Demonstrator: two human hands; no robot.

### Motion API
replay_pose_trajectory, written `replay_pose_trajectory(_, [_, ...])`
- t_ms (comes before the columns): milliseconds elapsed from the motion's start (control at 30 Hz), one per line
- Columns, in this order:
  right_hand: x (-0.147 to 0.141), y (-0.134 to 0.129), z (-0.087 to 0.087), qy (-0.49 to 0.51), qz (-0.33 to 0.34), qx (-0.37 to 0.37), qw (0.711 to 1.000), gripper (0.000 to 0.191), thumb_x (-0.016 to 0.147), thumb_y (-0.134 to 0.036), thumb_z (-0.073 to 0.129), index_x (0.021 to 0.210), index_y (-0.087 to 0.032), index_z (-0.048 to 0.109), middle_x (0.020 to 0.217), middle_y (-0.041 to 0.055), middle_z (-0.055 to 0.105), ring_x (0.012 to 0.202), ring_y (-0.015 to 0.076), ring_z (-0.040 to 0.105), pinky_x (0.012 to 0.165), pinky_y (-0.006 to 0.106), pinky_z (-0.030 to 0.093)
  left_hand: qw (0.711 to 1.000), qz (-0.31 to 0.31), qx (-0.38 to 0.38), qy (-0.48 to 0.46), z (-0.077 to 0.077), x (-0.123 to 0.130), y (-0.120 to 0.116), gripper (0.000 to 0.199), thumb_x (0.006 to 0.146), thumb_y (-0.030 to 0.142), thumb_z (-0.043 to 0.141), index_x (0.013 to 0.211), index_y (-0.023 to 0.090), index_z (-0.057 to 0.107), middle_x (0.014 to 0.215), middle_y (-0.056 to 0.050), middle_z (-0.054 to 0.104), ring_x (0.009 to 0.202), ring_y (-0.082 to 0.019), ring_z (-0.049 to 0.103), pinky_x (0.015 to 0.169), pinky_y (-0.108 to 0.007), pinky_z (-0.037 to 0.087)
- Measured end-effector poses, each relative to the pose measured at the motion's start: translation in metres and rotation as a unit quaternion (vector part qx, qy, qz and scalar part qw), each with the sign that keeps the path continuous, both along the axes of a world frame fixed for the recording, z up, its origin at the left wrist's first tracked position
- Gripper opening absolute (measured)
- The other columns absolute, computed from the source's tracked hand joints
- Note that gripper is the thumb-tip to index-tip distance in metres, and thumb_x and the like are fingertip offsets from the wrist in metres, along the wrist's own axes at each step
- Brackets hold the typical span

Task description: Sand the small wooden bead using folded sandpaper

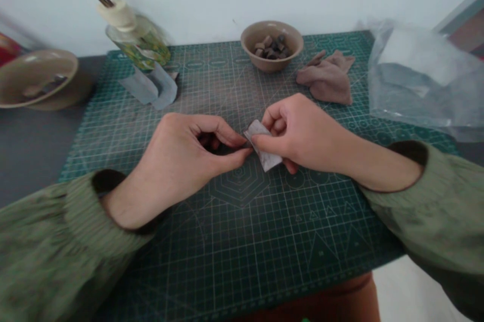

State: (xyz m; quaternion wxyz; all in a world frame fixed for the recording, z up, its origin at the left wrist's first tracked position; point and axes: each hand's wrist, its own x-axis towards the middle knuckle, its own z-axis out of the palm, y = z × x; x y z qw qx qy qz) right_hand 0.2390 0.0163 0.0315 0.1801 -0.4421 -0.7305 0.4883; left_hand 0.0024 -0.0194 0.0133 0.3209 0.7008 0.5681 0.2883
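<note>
Over the middle of a green cutting mat (257,241), my two hands meet. My right hand (298,133) pinches a small folded piece of light grey paper (269,159), thumb on top and fingers beneath. Thumb and forefinger of my left hand (189,153) are pressed together at the paper's left edge, around a small dark piece mostly hidden by the fingertips. What that piece is cannot be made out.
Behind my hands are a brown bowl (272,62) of small stone-like pieces and a crumpled brownish cloth (327,80). Curled grey sheets (164,87) and a reed diffuser bottle (143,42) stand back left. Another bowl (70,87) is far left, a plastic bag (423,75) right.
</note>
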Motion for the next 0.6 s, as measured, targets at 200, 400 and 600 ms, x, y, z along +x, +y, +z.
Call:
replay_pose_trajectory(200, [0.0022, -0.0001, 0.0001, -0.016, 0.004, 0.03, 0.999, 0.032, 0.094, -0.016, 0.073, 0.067, -0.023, 0.057, 0.051, -0.0026, 0.068, 0.037, 0.0111, 0.063, 0.037, 0.022, 0.034, 1.0, -0.006, 0.001, 0.0, -0.0005, -0.0004, -0.0003, 0.015, 0.086, 0.041, 0.094, 0.088, 0.027, 0.091, 0.085, -0.001, 0.088, 0.073, -0.02, 0.076, 0.061, -0.03, 0.05])
replay_pose_trajectory(400, [-0.0003, 0.0007, -0.0007, -0.017, -0.007, 0.025, 1.0, 0.027, 0.094, -0.016, 0.072, 0.07, -0.022, 0.061, 0.053, -0.0017, 0.071, 0.038, 0.0111, 0.063, 0.037, 0.021, 0.035, 1.0, -0.006, -0.004, -0.005, -0.0007, 0.0002, -0.0001, 0.014, 0.086, 0.041, 0.093, 0.088, 0.027, 0.091, 0.084, -0.001, 0.088, 0.072, -0.02, 0.076, 0.062, -0.03, 0.05])
replay_pose_trajectory(600, [0.0001, 0.0007, -0.001, -0.006, -0.001, 0.003, 1.0, 0.023, 0.095, -0.017, 0.074, 0.075, -0.021, 0.065, 0.055, -0.0016, 0.072, 0.038, 0.0122, 0.065, 0.035, 0.02, 0.036, 1.0, -0.006, -0.002, -0.002, -0.0019, -0.0014, 0.0005, 0.015, 0.085, 0.042, 0.094, 0.089, 0.028, 0.091, 0.086, 0.0, 0.089, 0.073, -0.02, 0.076, 0.062, -0.03, 0.051])
